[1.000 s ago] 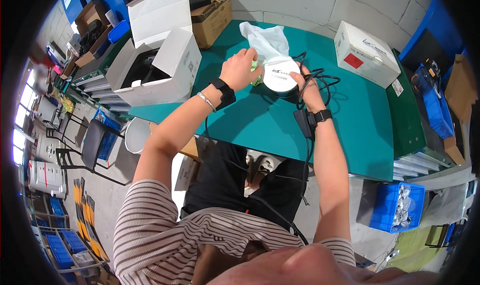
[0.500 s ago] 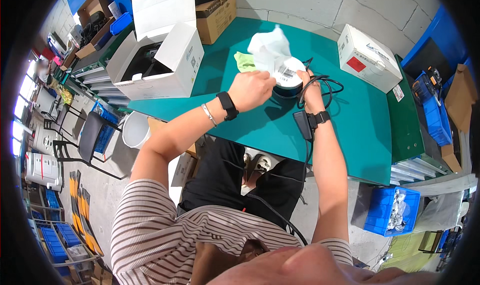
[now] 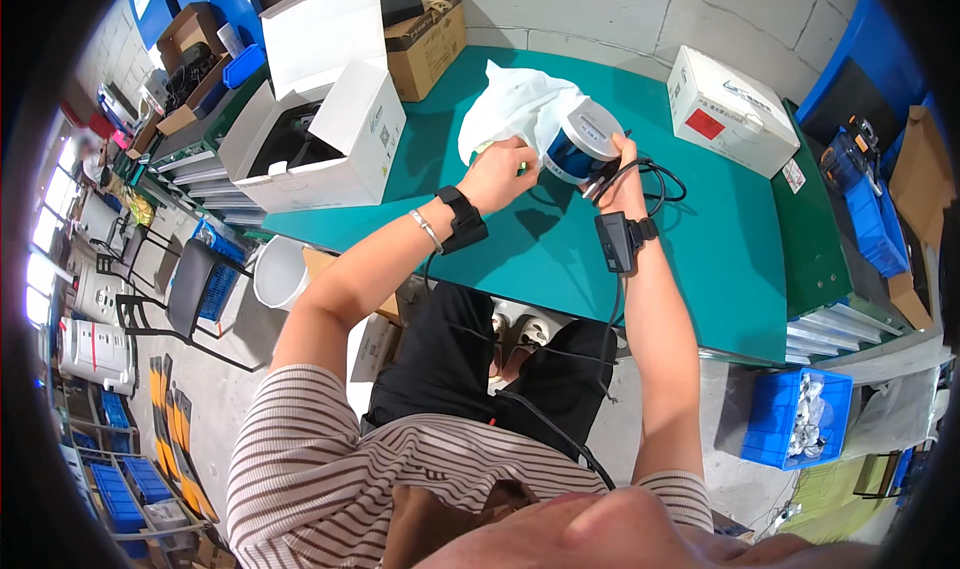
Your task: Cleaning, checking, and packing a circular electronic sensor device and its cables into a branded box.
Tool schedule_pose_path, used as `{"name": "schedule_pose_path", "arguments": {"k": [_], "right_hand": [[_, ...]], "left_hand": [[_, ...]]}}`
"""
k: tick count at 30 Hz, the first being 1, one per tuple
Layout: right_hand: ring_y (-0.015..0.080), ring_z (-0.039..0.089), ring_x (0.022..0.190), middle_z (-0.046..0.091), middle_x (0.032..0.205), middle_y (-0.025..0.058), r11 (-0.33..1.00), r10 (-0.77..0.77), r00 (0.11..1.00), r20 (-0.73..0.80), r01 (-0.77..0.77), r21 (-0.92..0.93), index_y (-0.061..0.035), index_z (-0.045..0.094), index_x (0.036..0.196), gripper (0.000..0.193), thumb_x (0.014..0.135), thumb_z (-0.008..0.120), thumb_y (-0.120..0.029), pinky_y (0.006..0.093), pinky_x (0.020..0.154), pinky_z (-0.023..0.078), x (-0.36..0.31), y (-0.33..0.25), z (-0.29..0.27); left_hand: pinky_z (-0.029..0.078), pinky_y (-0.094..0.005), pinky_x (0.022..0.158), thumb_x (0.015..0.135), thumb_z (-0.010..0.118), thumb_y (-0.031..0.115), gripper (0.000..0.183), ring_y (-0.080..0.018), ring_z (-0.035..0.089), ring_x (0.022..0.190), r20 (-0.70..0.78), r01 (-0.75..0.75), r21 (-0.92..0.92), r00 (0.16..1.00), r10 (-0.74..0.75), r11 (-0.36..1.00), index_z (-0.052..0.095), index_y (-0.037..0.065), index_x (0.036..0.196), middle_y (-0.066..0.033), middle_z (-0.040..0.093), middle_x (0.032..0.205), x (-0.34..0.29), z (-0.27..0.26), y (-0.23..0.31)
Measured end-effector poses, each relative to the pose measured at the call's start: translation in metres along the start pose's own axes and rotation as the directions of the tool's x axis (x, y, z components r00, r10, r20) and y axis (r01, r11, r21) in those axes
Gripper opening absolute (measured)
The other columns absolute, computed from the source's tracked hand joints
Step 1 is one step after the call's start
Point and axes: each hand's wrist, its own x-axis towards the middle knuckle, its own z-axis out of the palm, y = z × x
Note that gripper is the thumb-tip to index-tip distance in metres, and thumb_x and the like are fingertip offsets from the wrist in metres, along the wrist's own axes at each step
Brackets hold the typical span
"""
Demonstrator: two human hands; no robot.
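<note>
Over the green tabletop, my right hand (image 3: pixel 622 177) grips a short round device (image 3: pixel 582 141) with a white top and a dark blue glossy band. The device is tilted, and its black cable (image 3: pixel 662 181) loops beside that hand. My left hand (image 3: pixel 500 174) is closed, with bits of a light green cloth (image 3: pixel 522 169) showing at its fingers. Just behind it, a thin white bag (image 3: pixel 515 104) spreads out and touches the device's left side. How much of the green cloth lies under the bag is hidden.
An open white box (image 3: pixel 350 159) with black contents stands on the left, before a brown carton (image 3: pixel 428 57). A closed white box (image 3: pixel 730 109) with a red label sits at the right. Below the table's right side is a blue bin (image 3: pixel 770 419).
The device has tilted, exposing more of its blue side. The white bag has spread leftward and lower. My left hand has moved slightly down and now has the green cloth in its fingers.
</note>
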Motion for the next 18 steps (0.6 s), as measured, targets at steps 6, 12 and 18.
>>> {"name": "schedule_pose_path", "arguments": {"k": [6, 12, 18], "right_hand": [[0.0184, 0.065, 0.085, 0.064, 0.105, 0.0066, 0.998, -0.03, 0.999, 0.04, 0.027, 0.062, -0.0082, 0.054, 0.115, 0.042, 0.087, 0.057, -0.04, 0.0342, 0.069, 0.057, -0.001, 0.004, 0.005], [0.0169, 0.066, 0.082, 0.063, 0.104, 0.0062, 0.999, 0.025, 0.997, 0.073, -0.027, 0.035, -0.0072, 0.053, 0.114, 0.037, 0.088, 0.057, -0.034, 0.031, 0.064, 0.057, 0.002, 0.012, 0.002], [0.0153, 0.065, 0.084, 0.062, 0.098, 0.0059, 0.995, -0.039, 0.999, 0.021, 0.041, -0.088, -0.0049, 0.055, 0.108, 0.029, 0.087, 0.062, -0.024, 0.0287, 0.063, 0.055, -0.007, 0.014, 0.01]], "left_hand": [[0.048, -0.0386, 0.069, 0.08, 0.062, 0.012, 0.008, -0.0332, 0.06, 0.076, 0.127, -0.086, -0.056, 0.988, 0.093, 0.995, 0.064, 0.006, 0.084, -0.0144, 0.061, 0.081, 0.004, 0.008, 0.007], [0.052, -0.0316, 0.068, 0.087, 0.061, 0.015, 0.013, -0.0218, 0.068, 0.074, 0.298, 0.193, -0.22, 0.947, -0.122, 0.956, 0.063, 0.002, 0.089, -0.0111, 0.069, 0.081, 0.005, 0.015, 0.018], [0.053, -0.03, 0.066, 0.087, 0.059, 0.013, 0.012, -0.0176, 0.068, 0.065, 0.274, 0.209, -0.34, 0.955, -0.116, 0.917, 0.064, 0.003, 0.088, -0.0089, 0.068, 0.078, 0.005, -0.009, 0.029]]}}
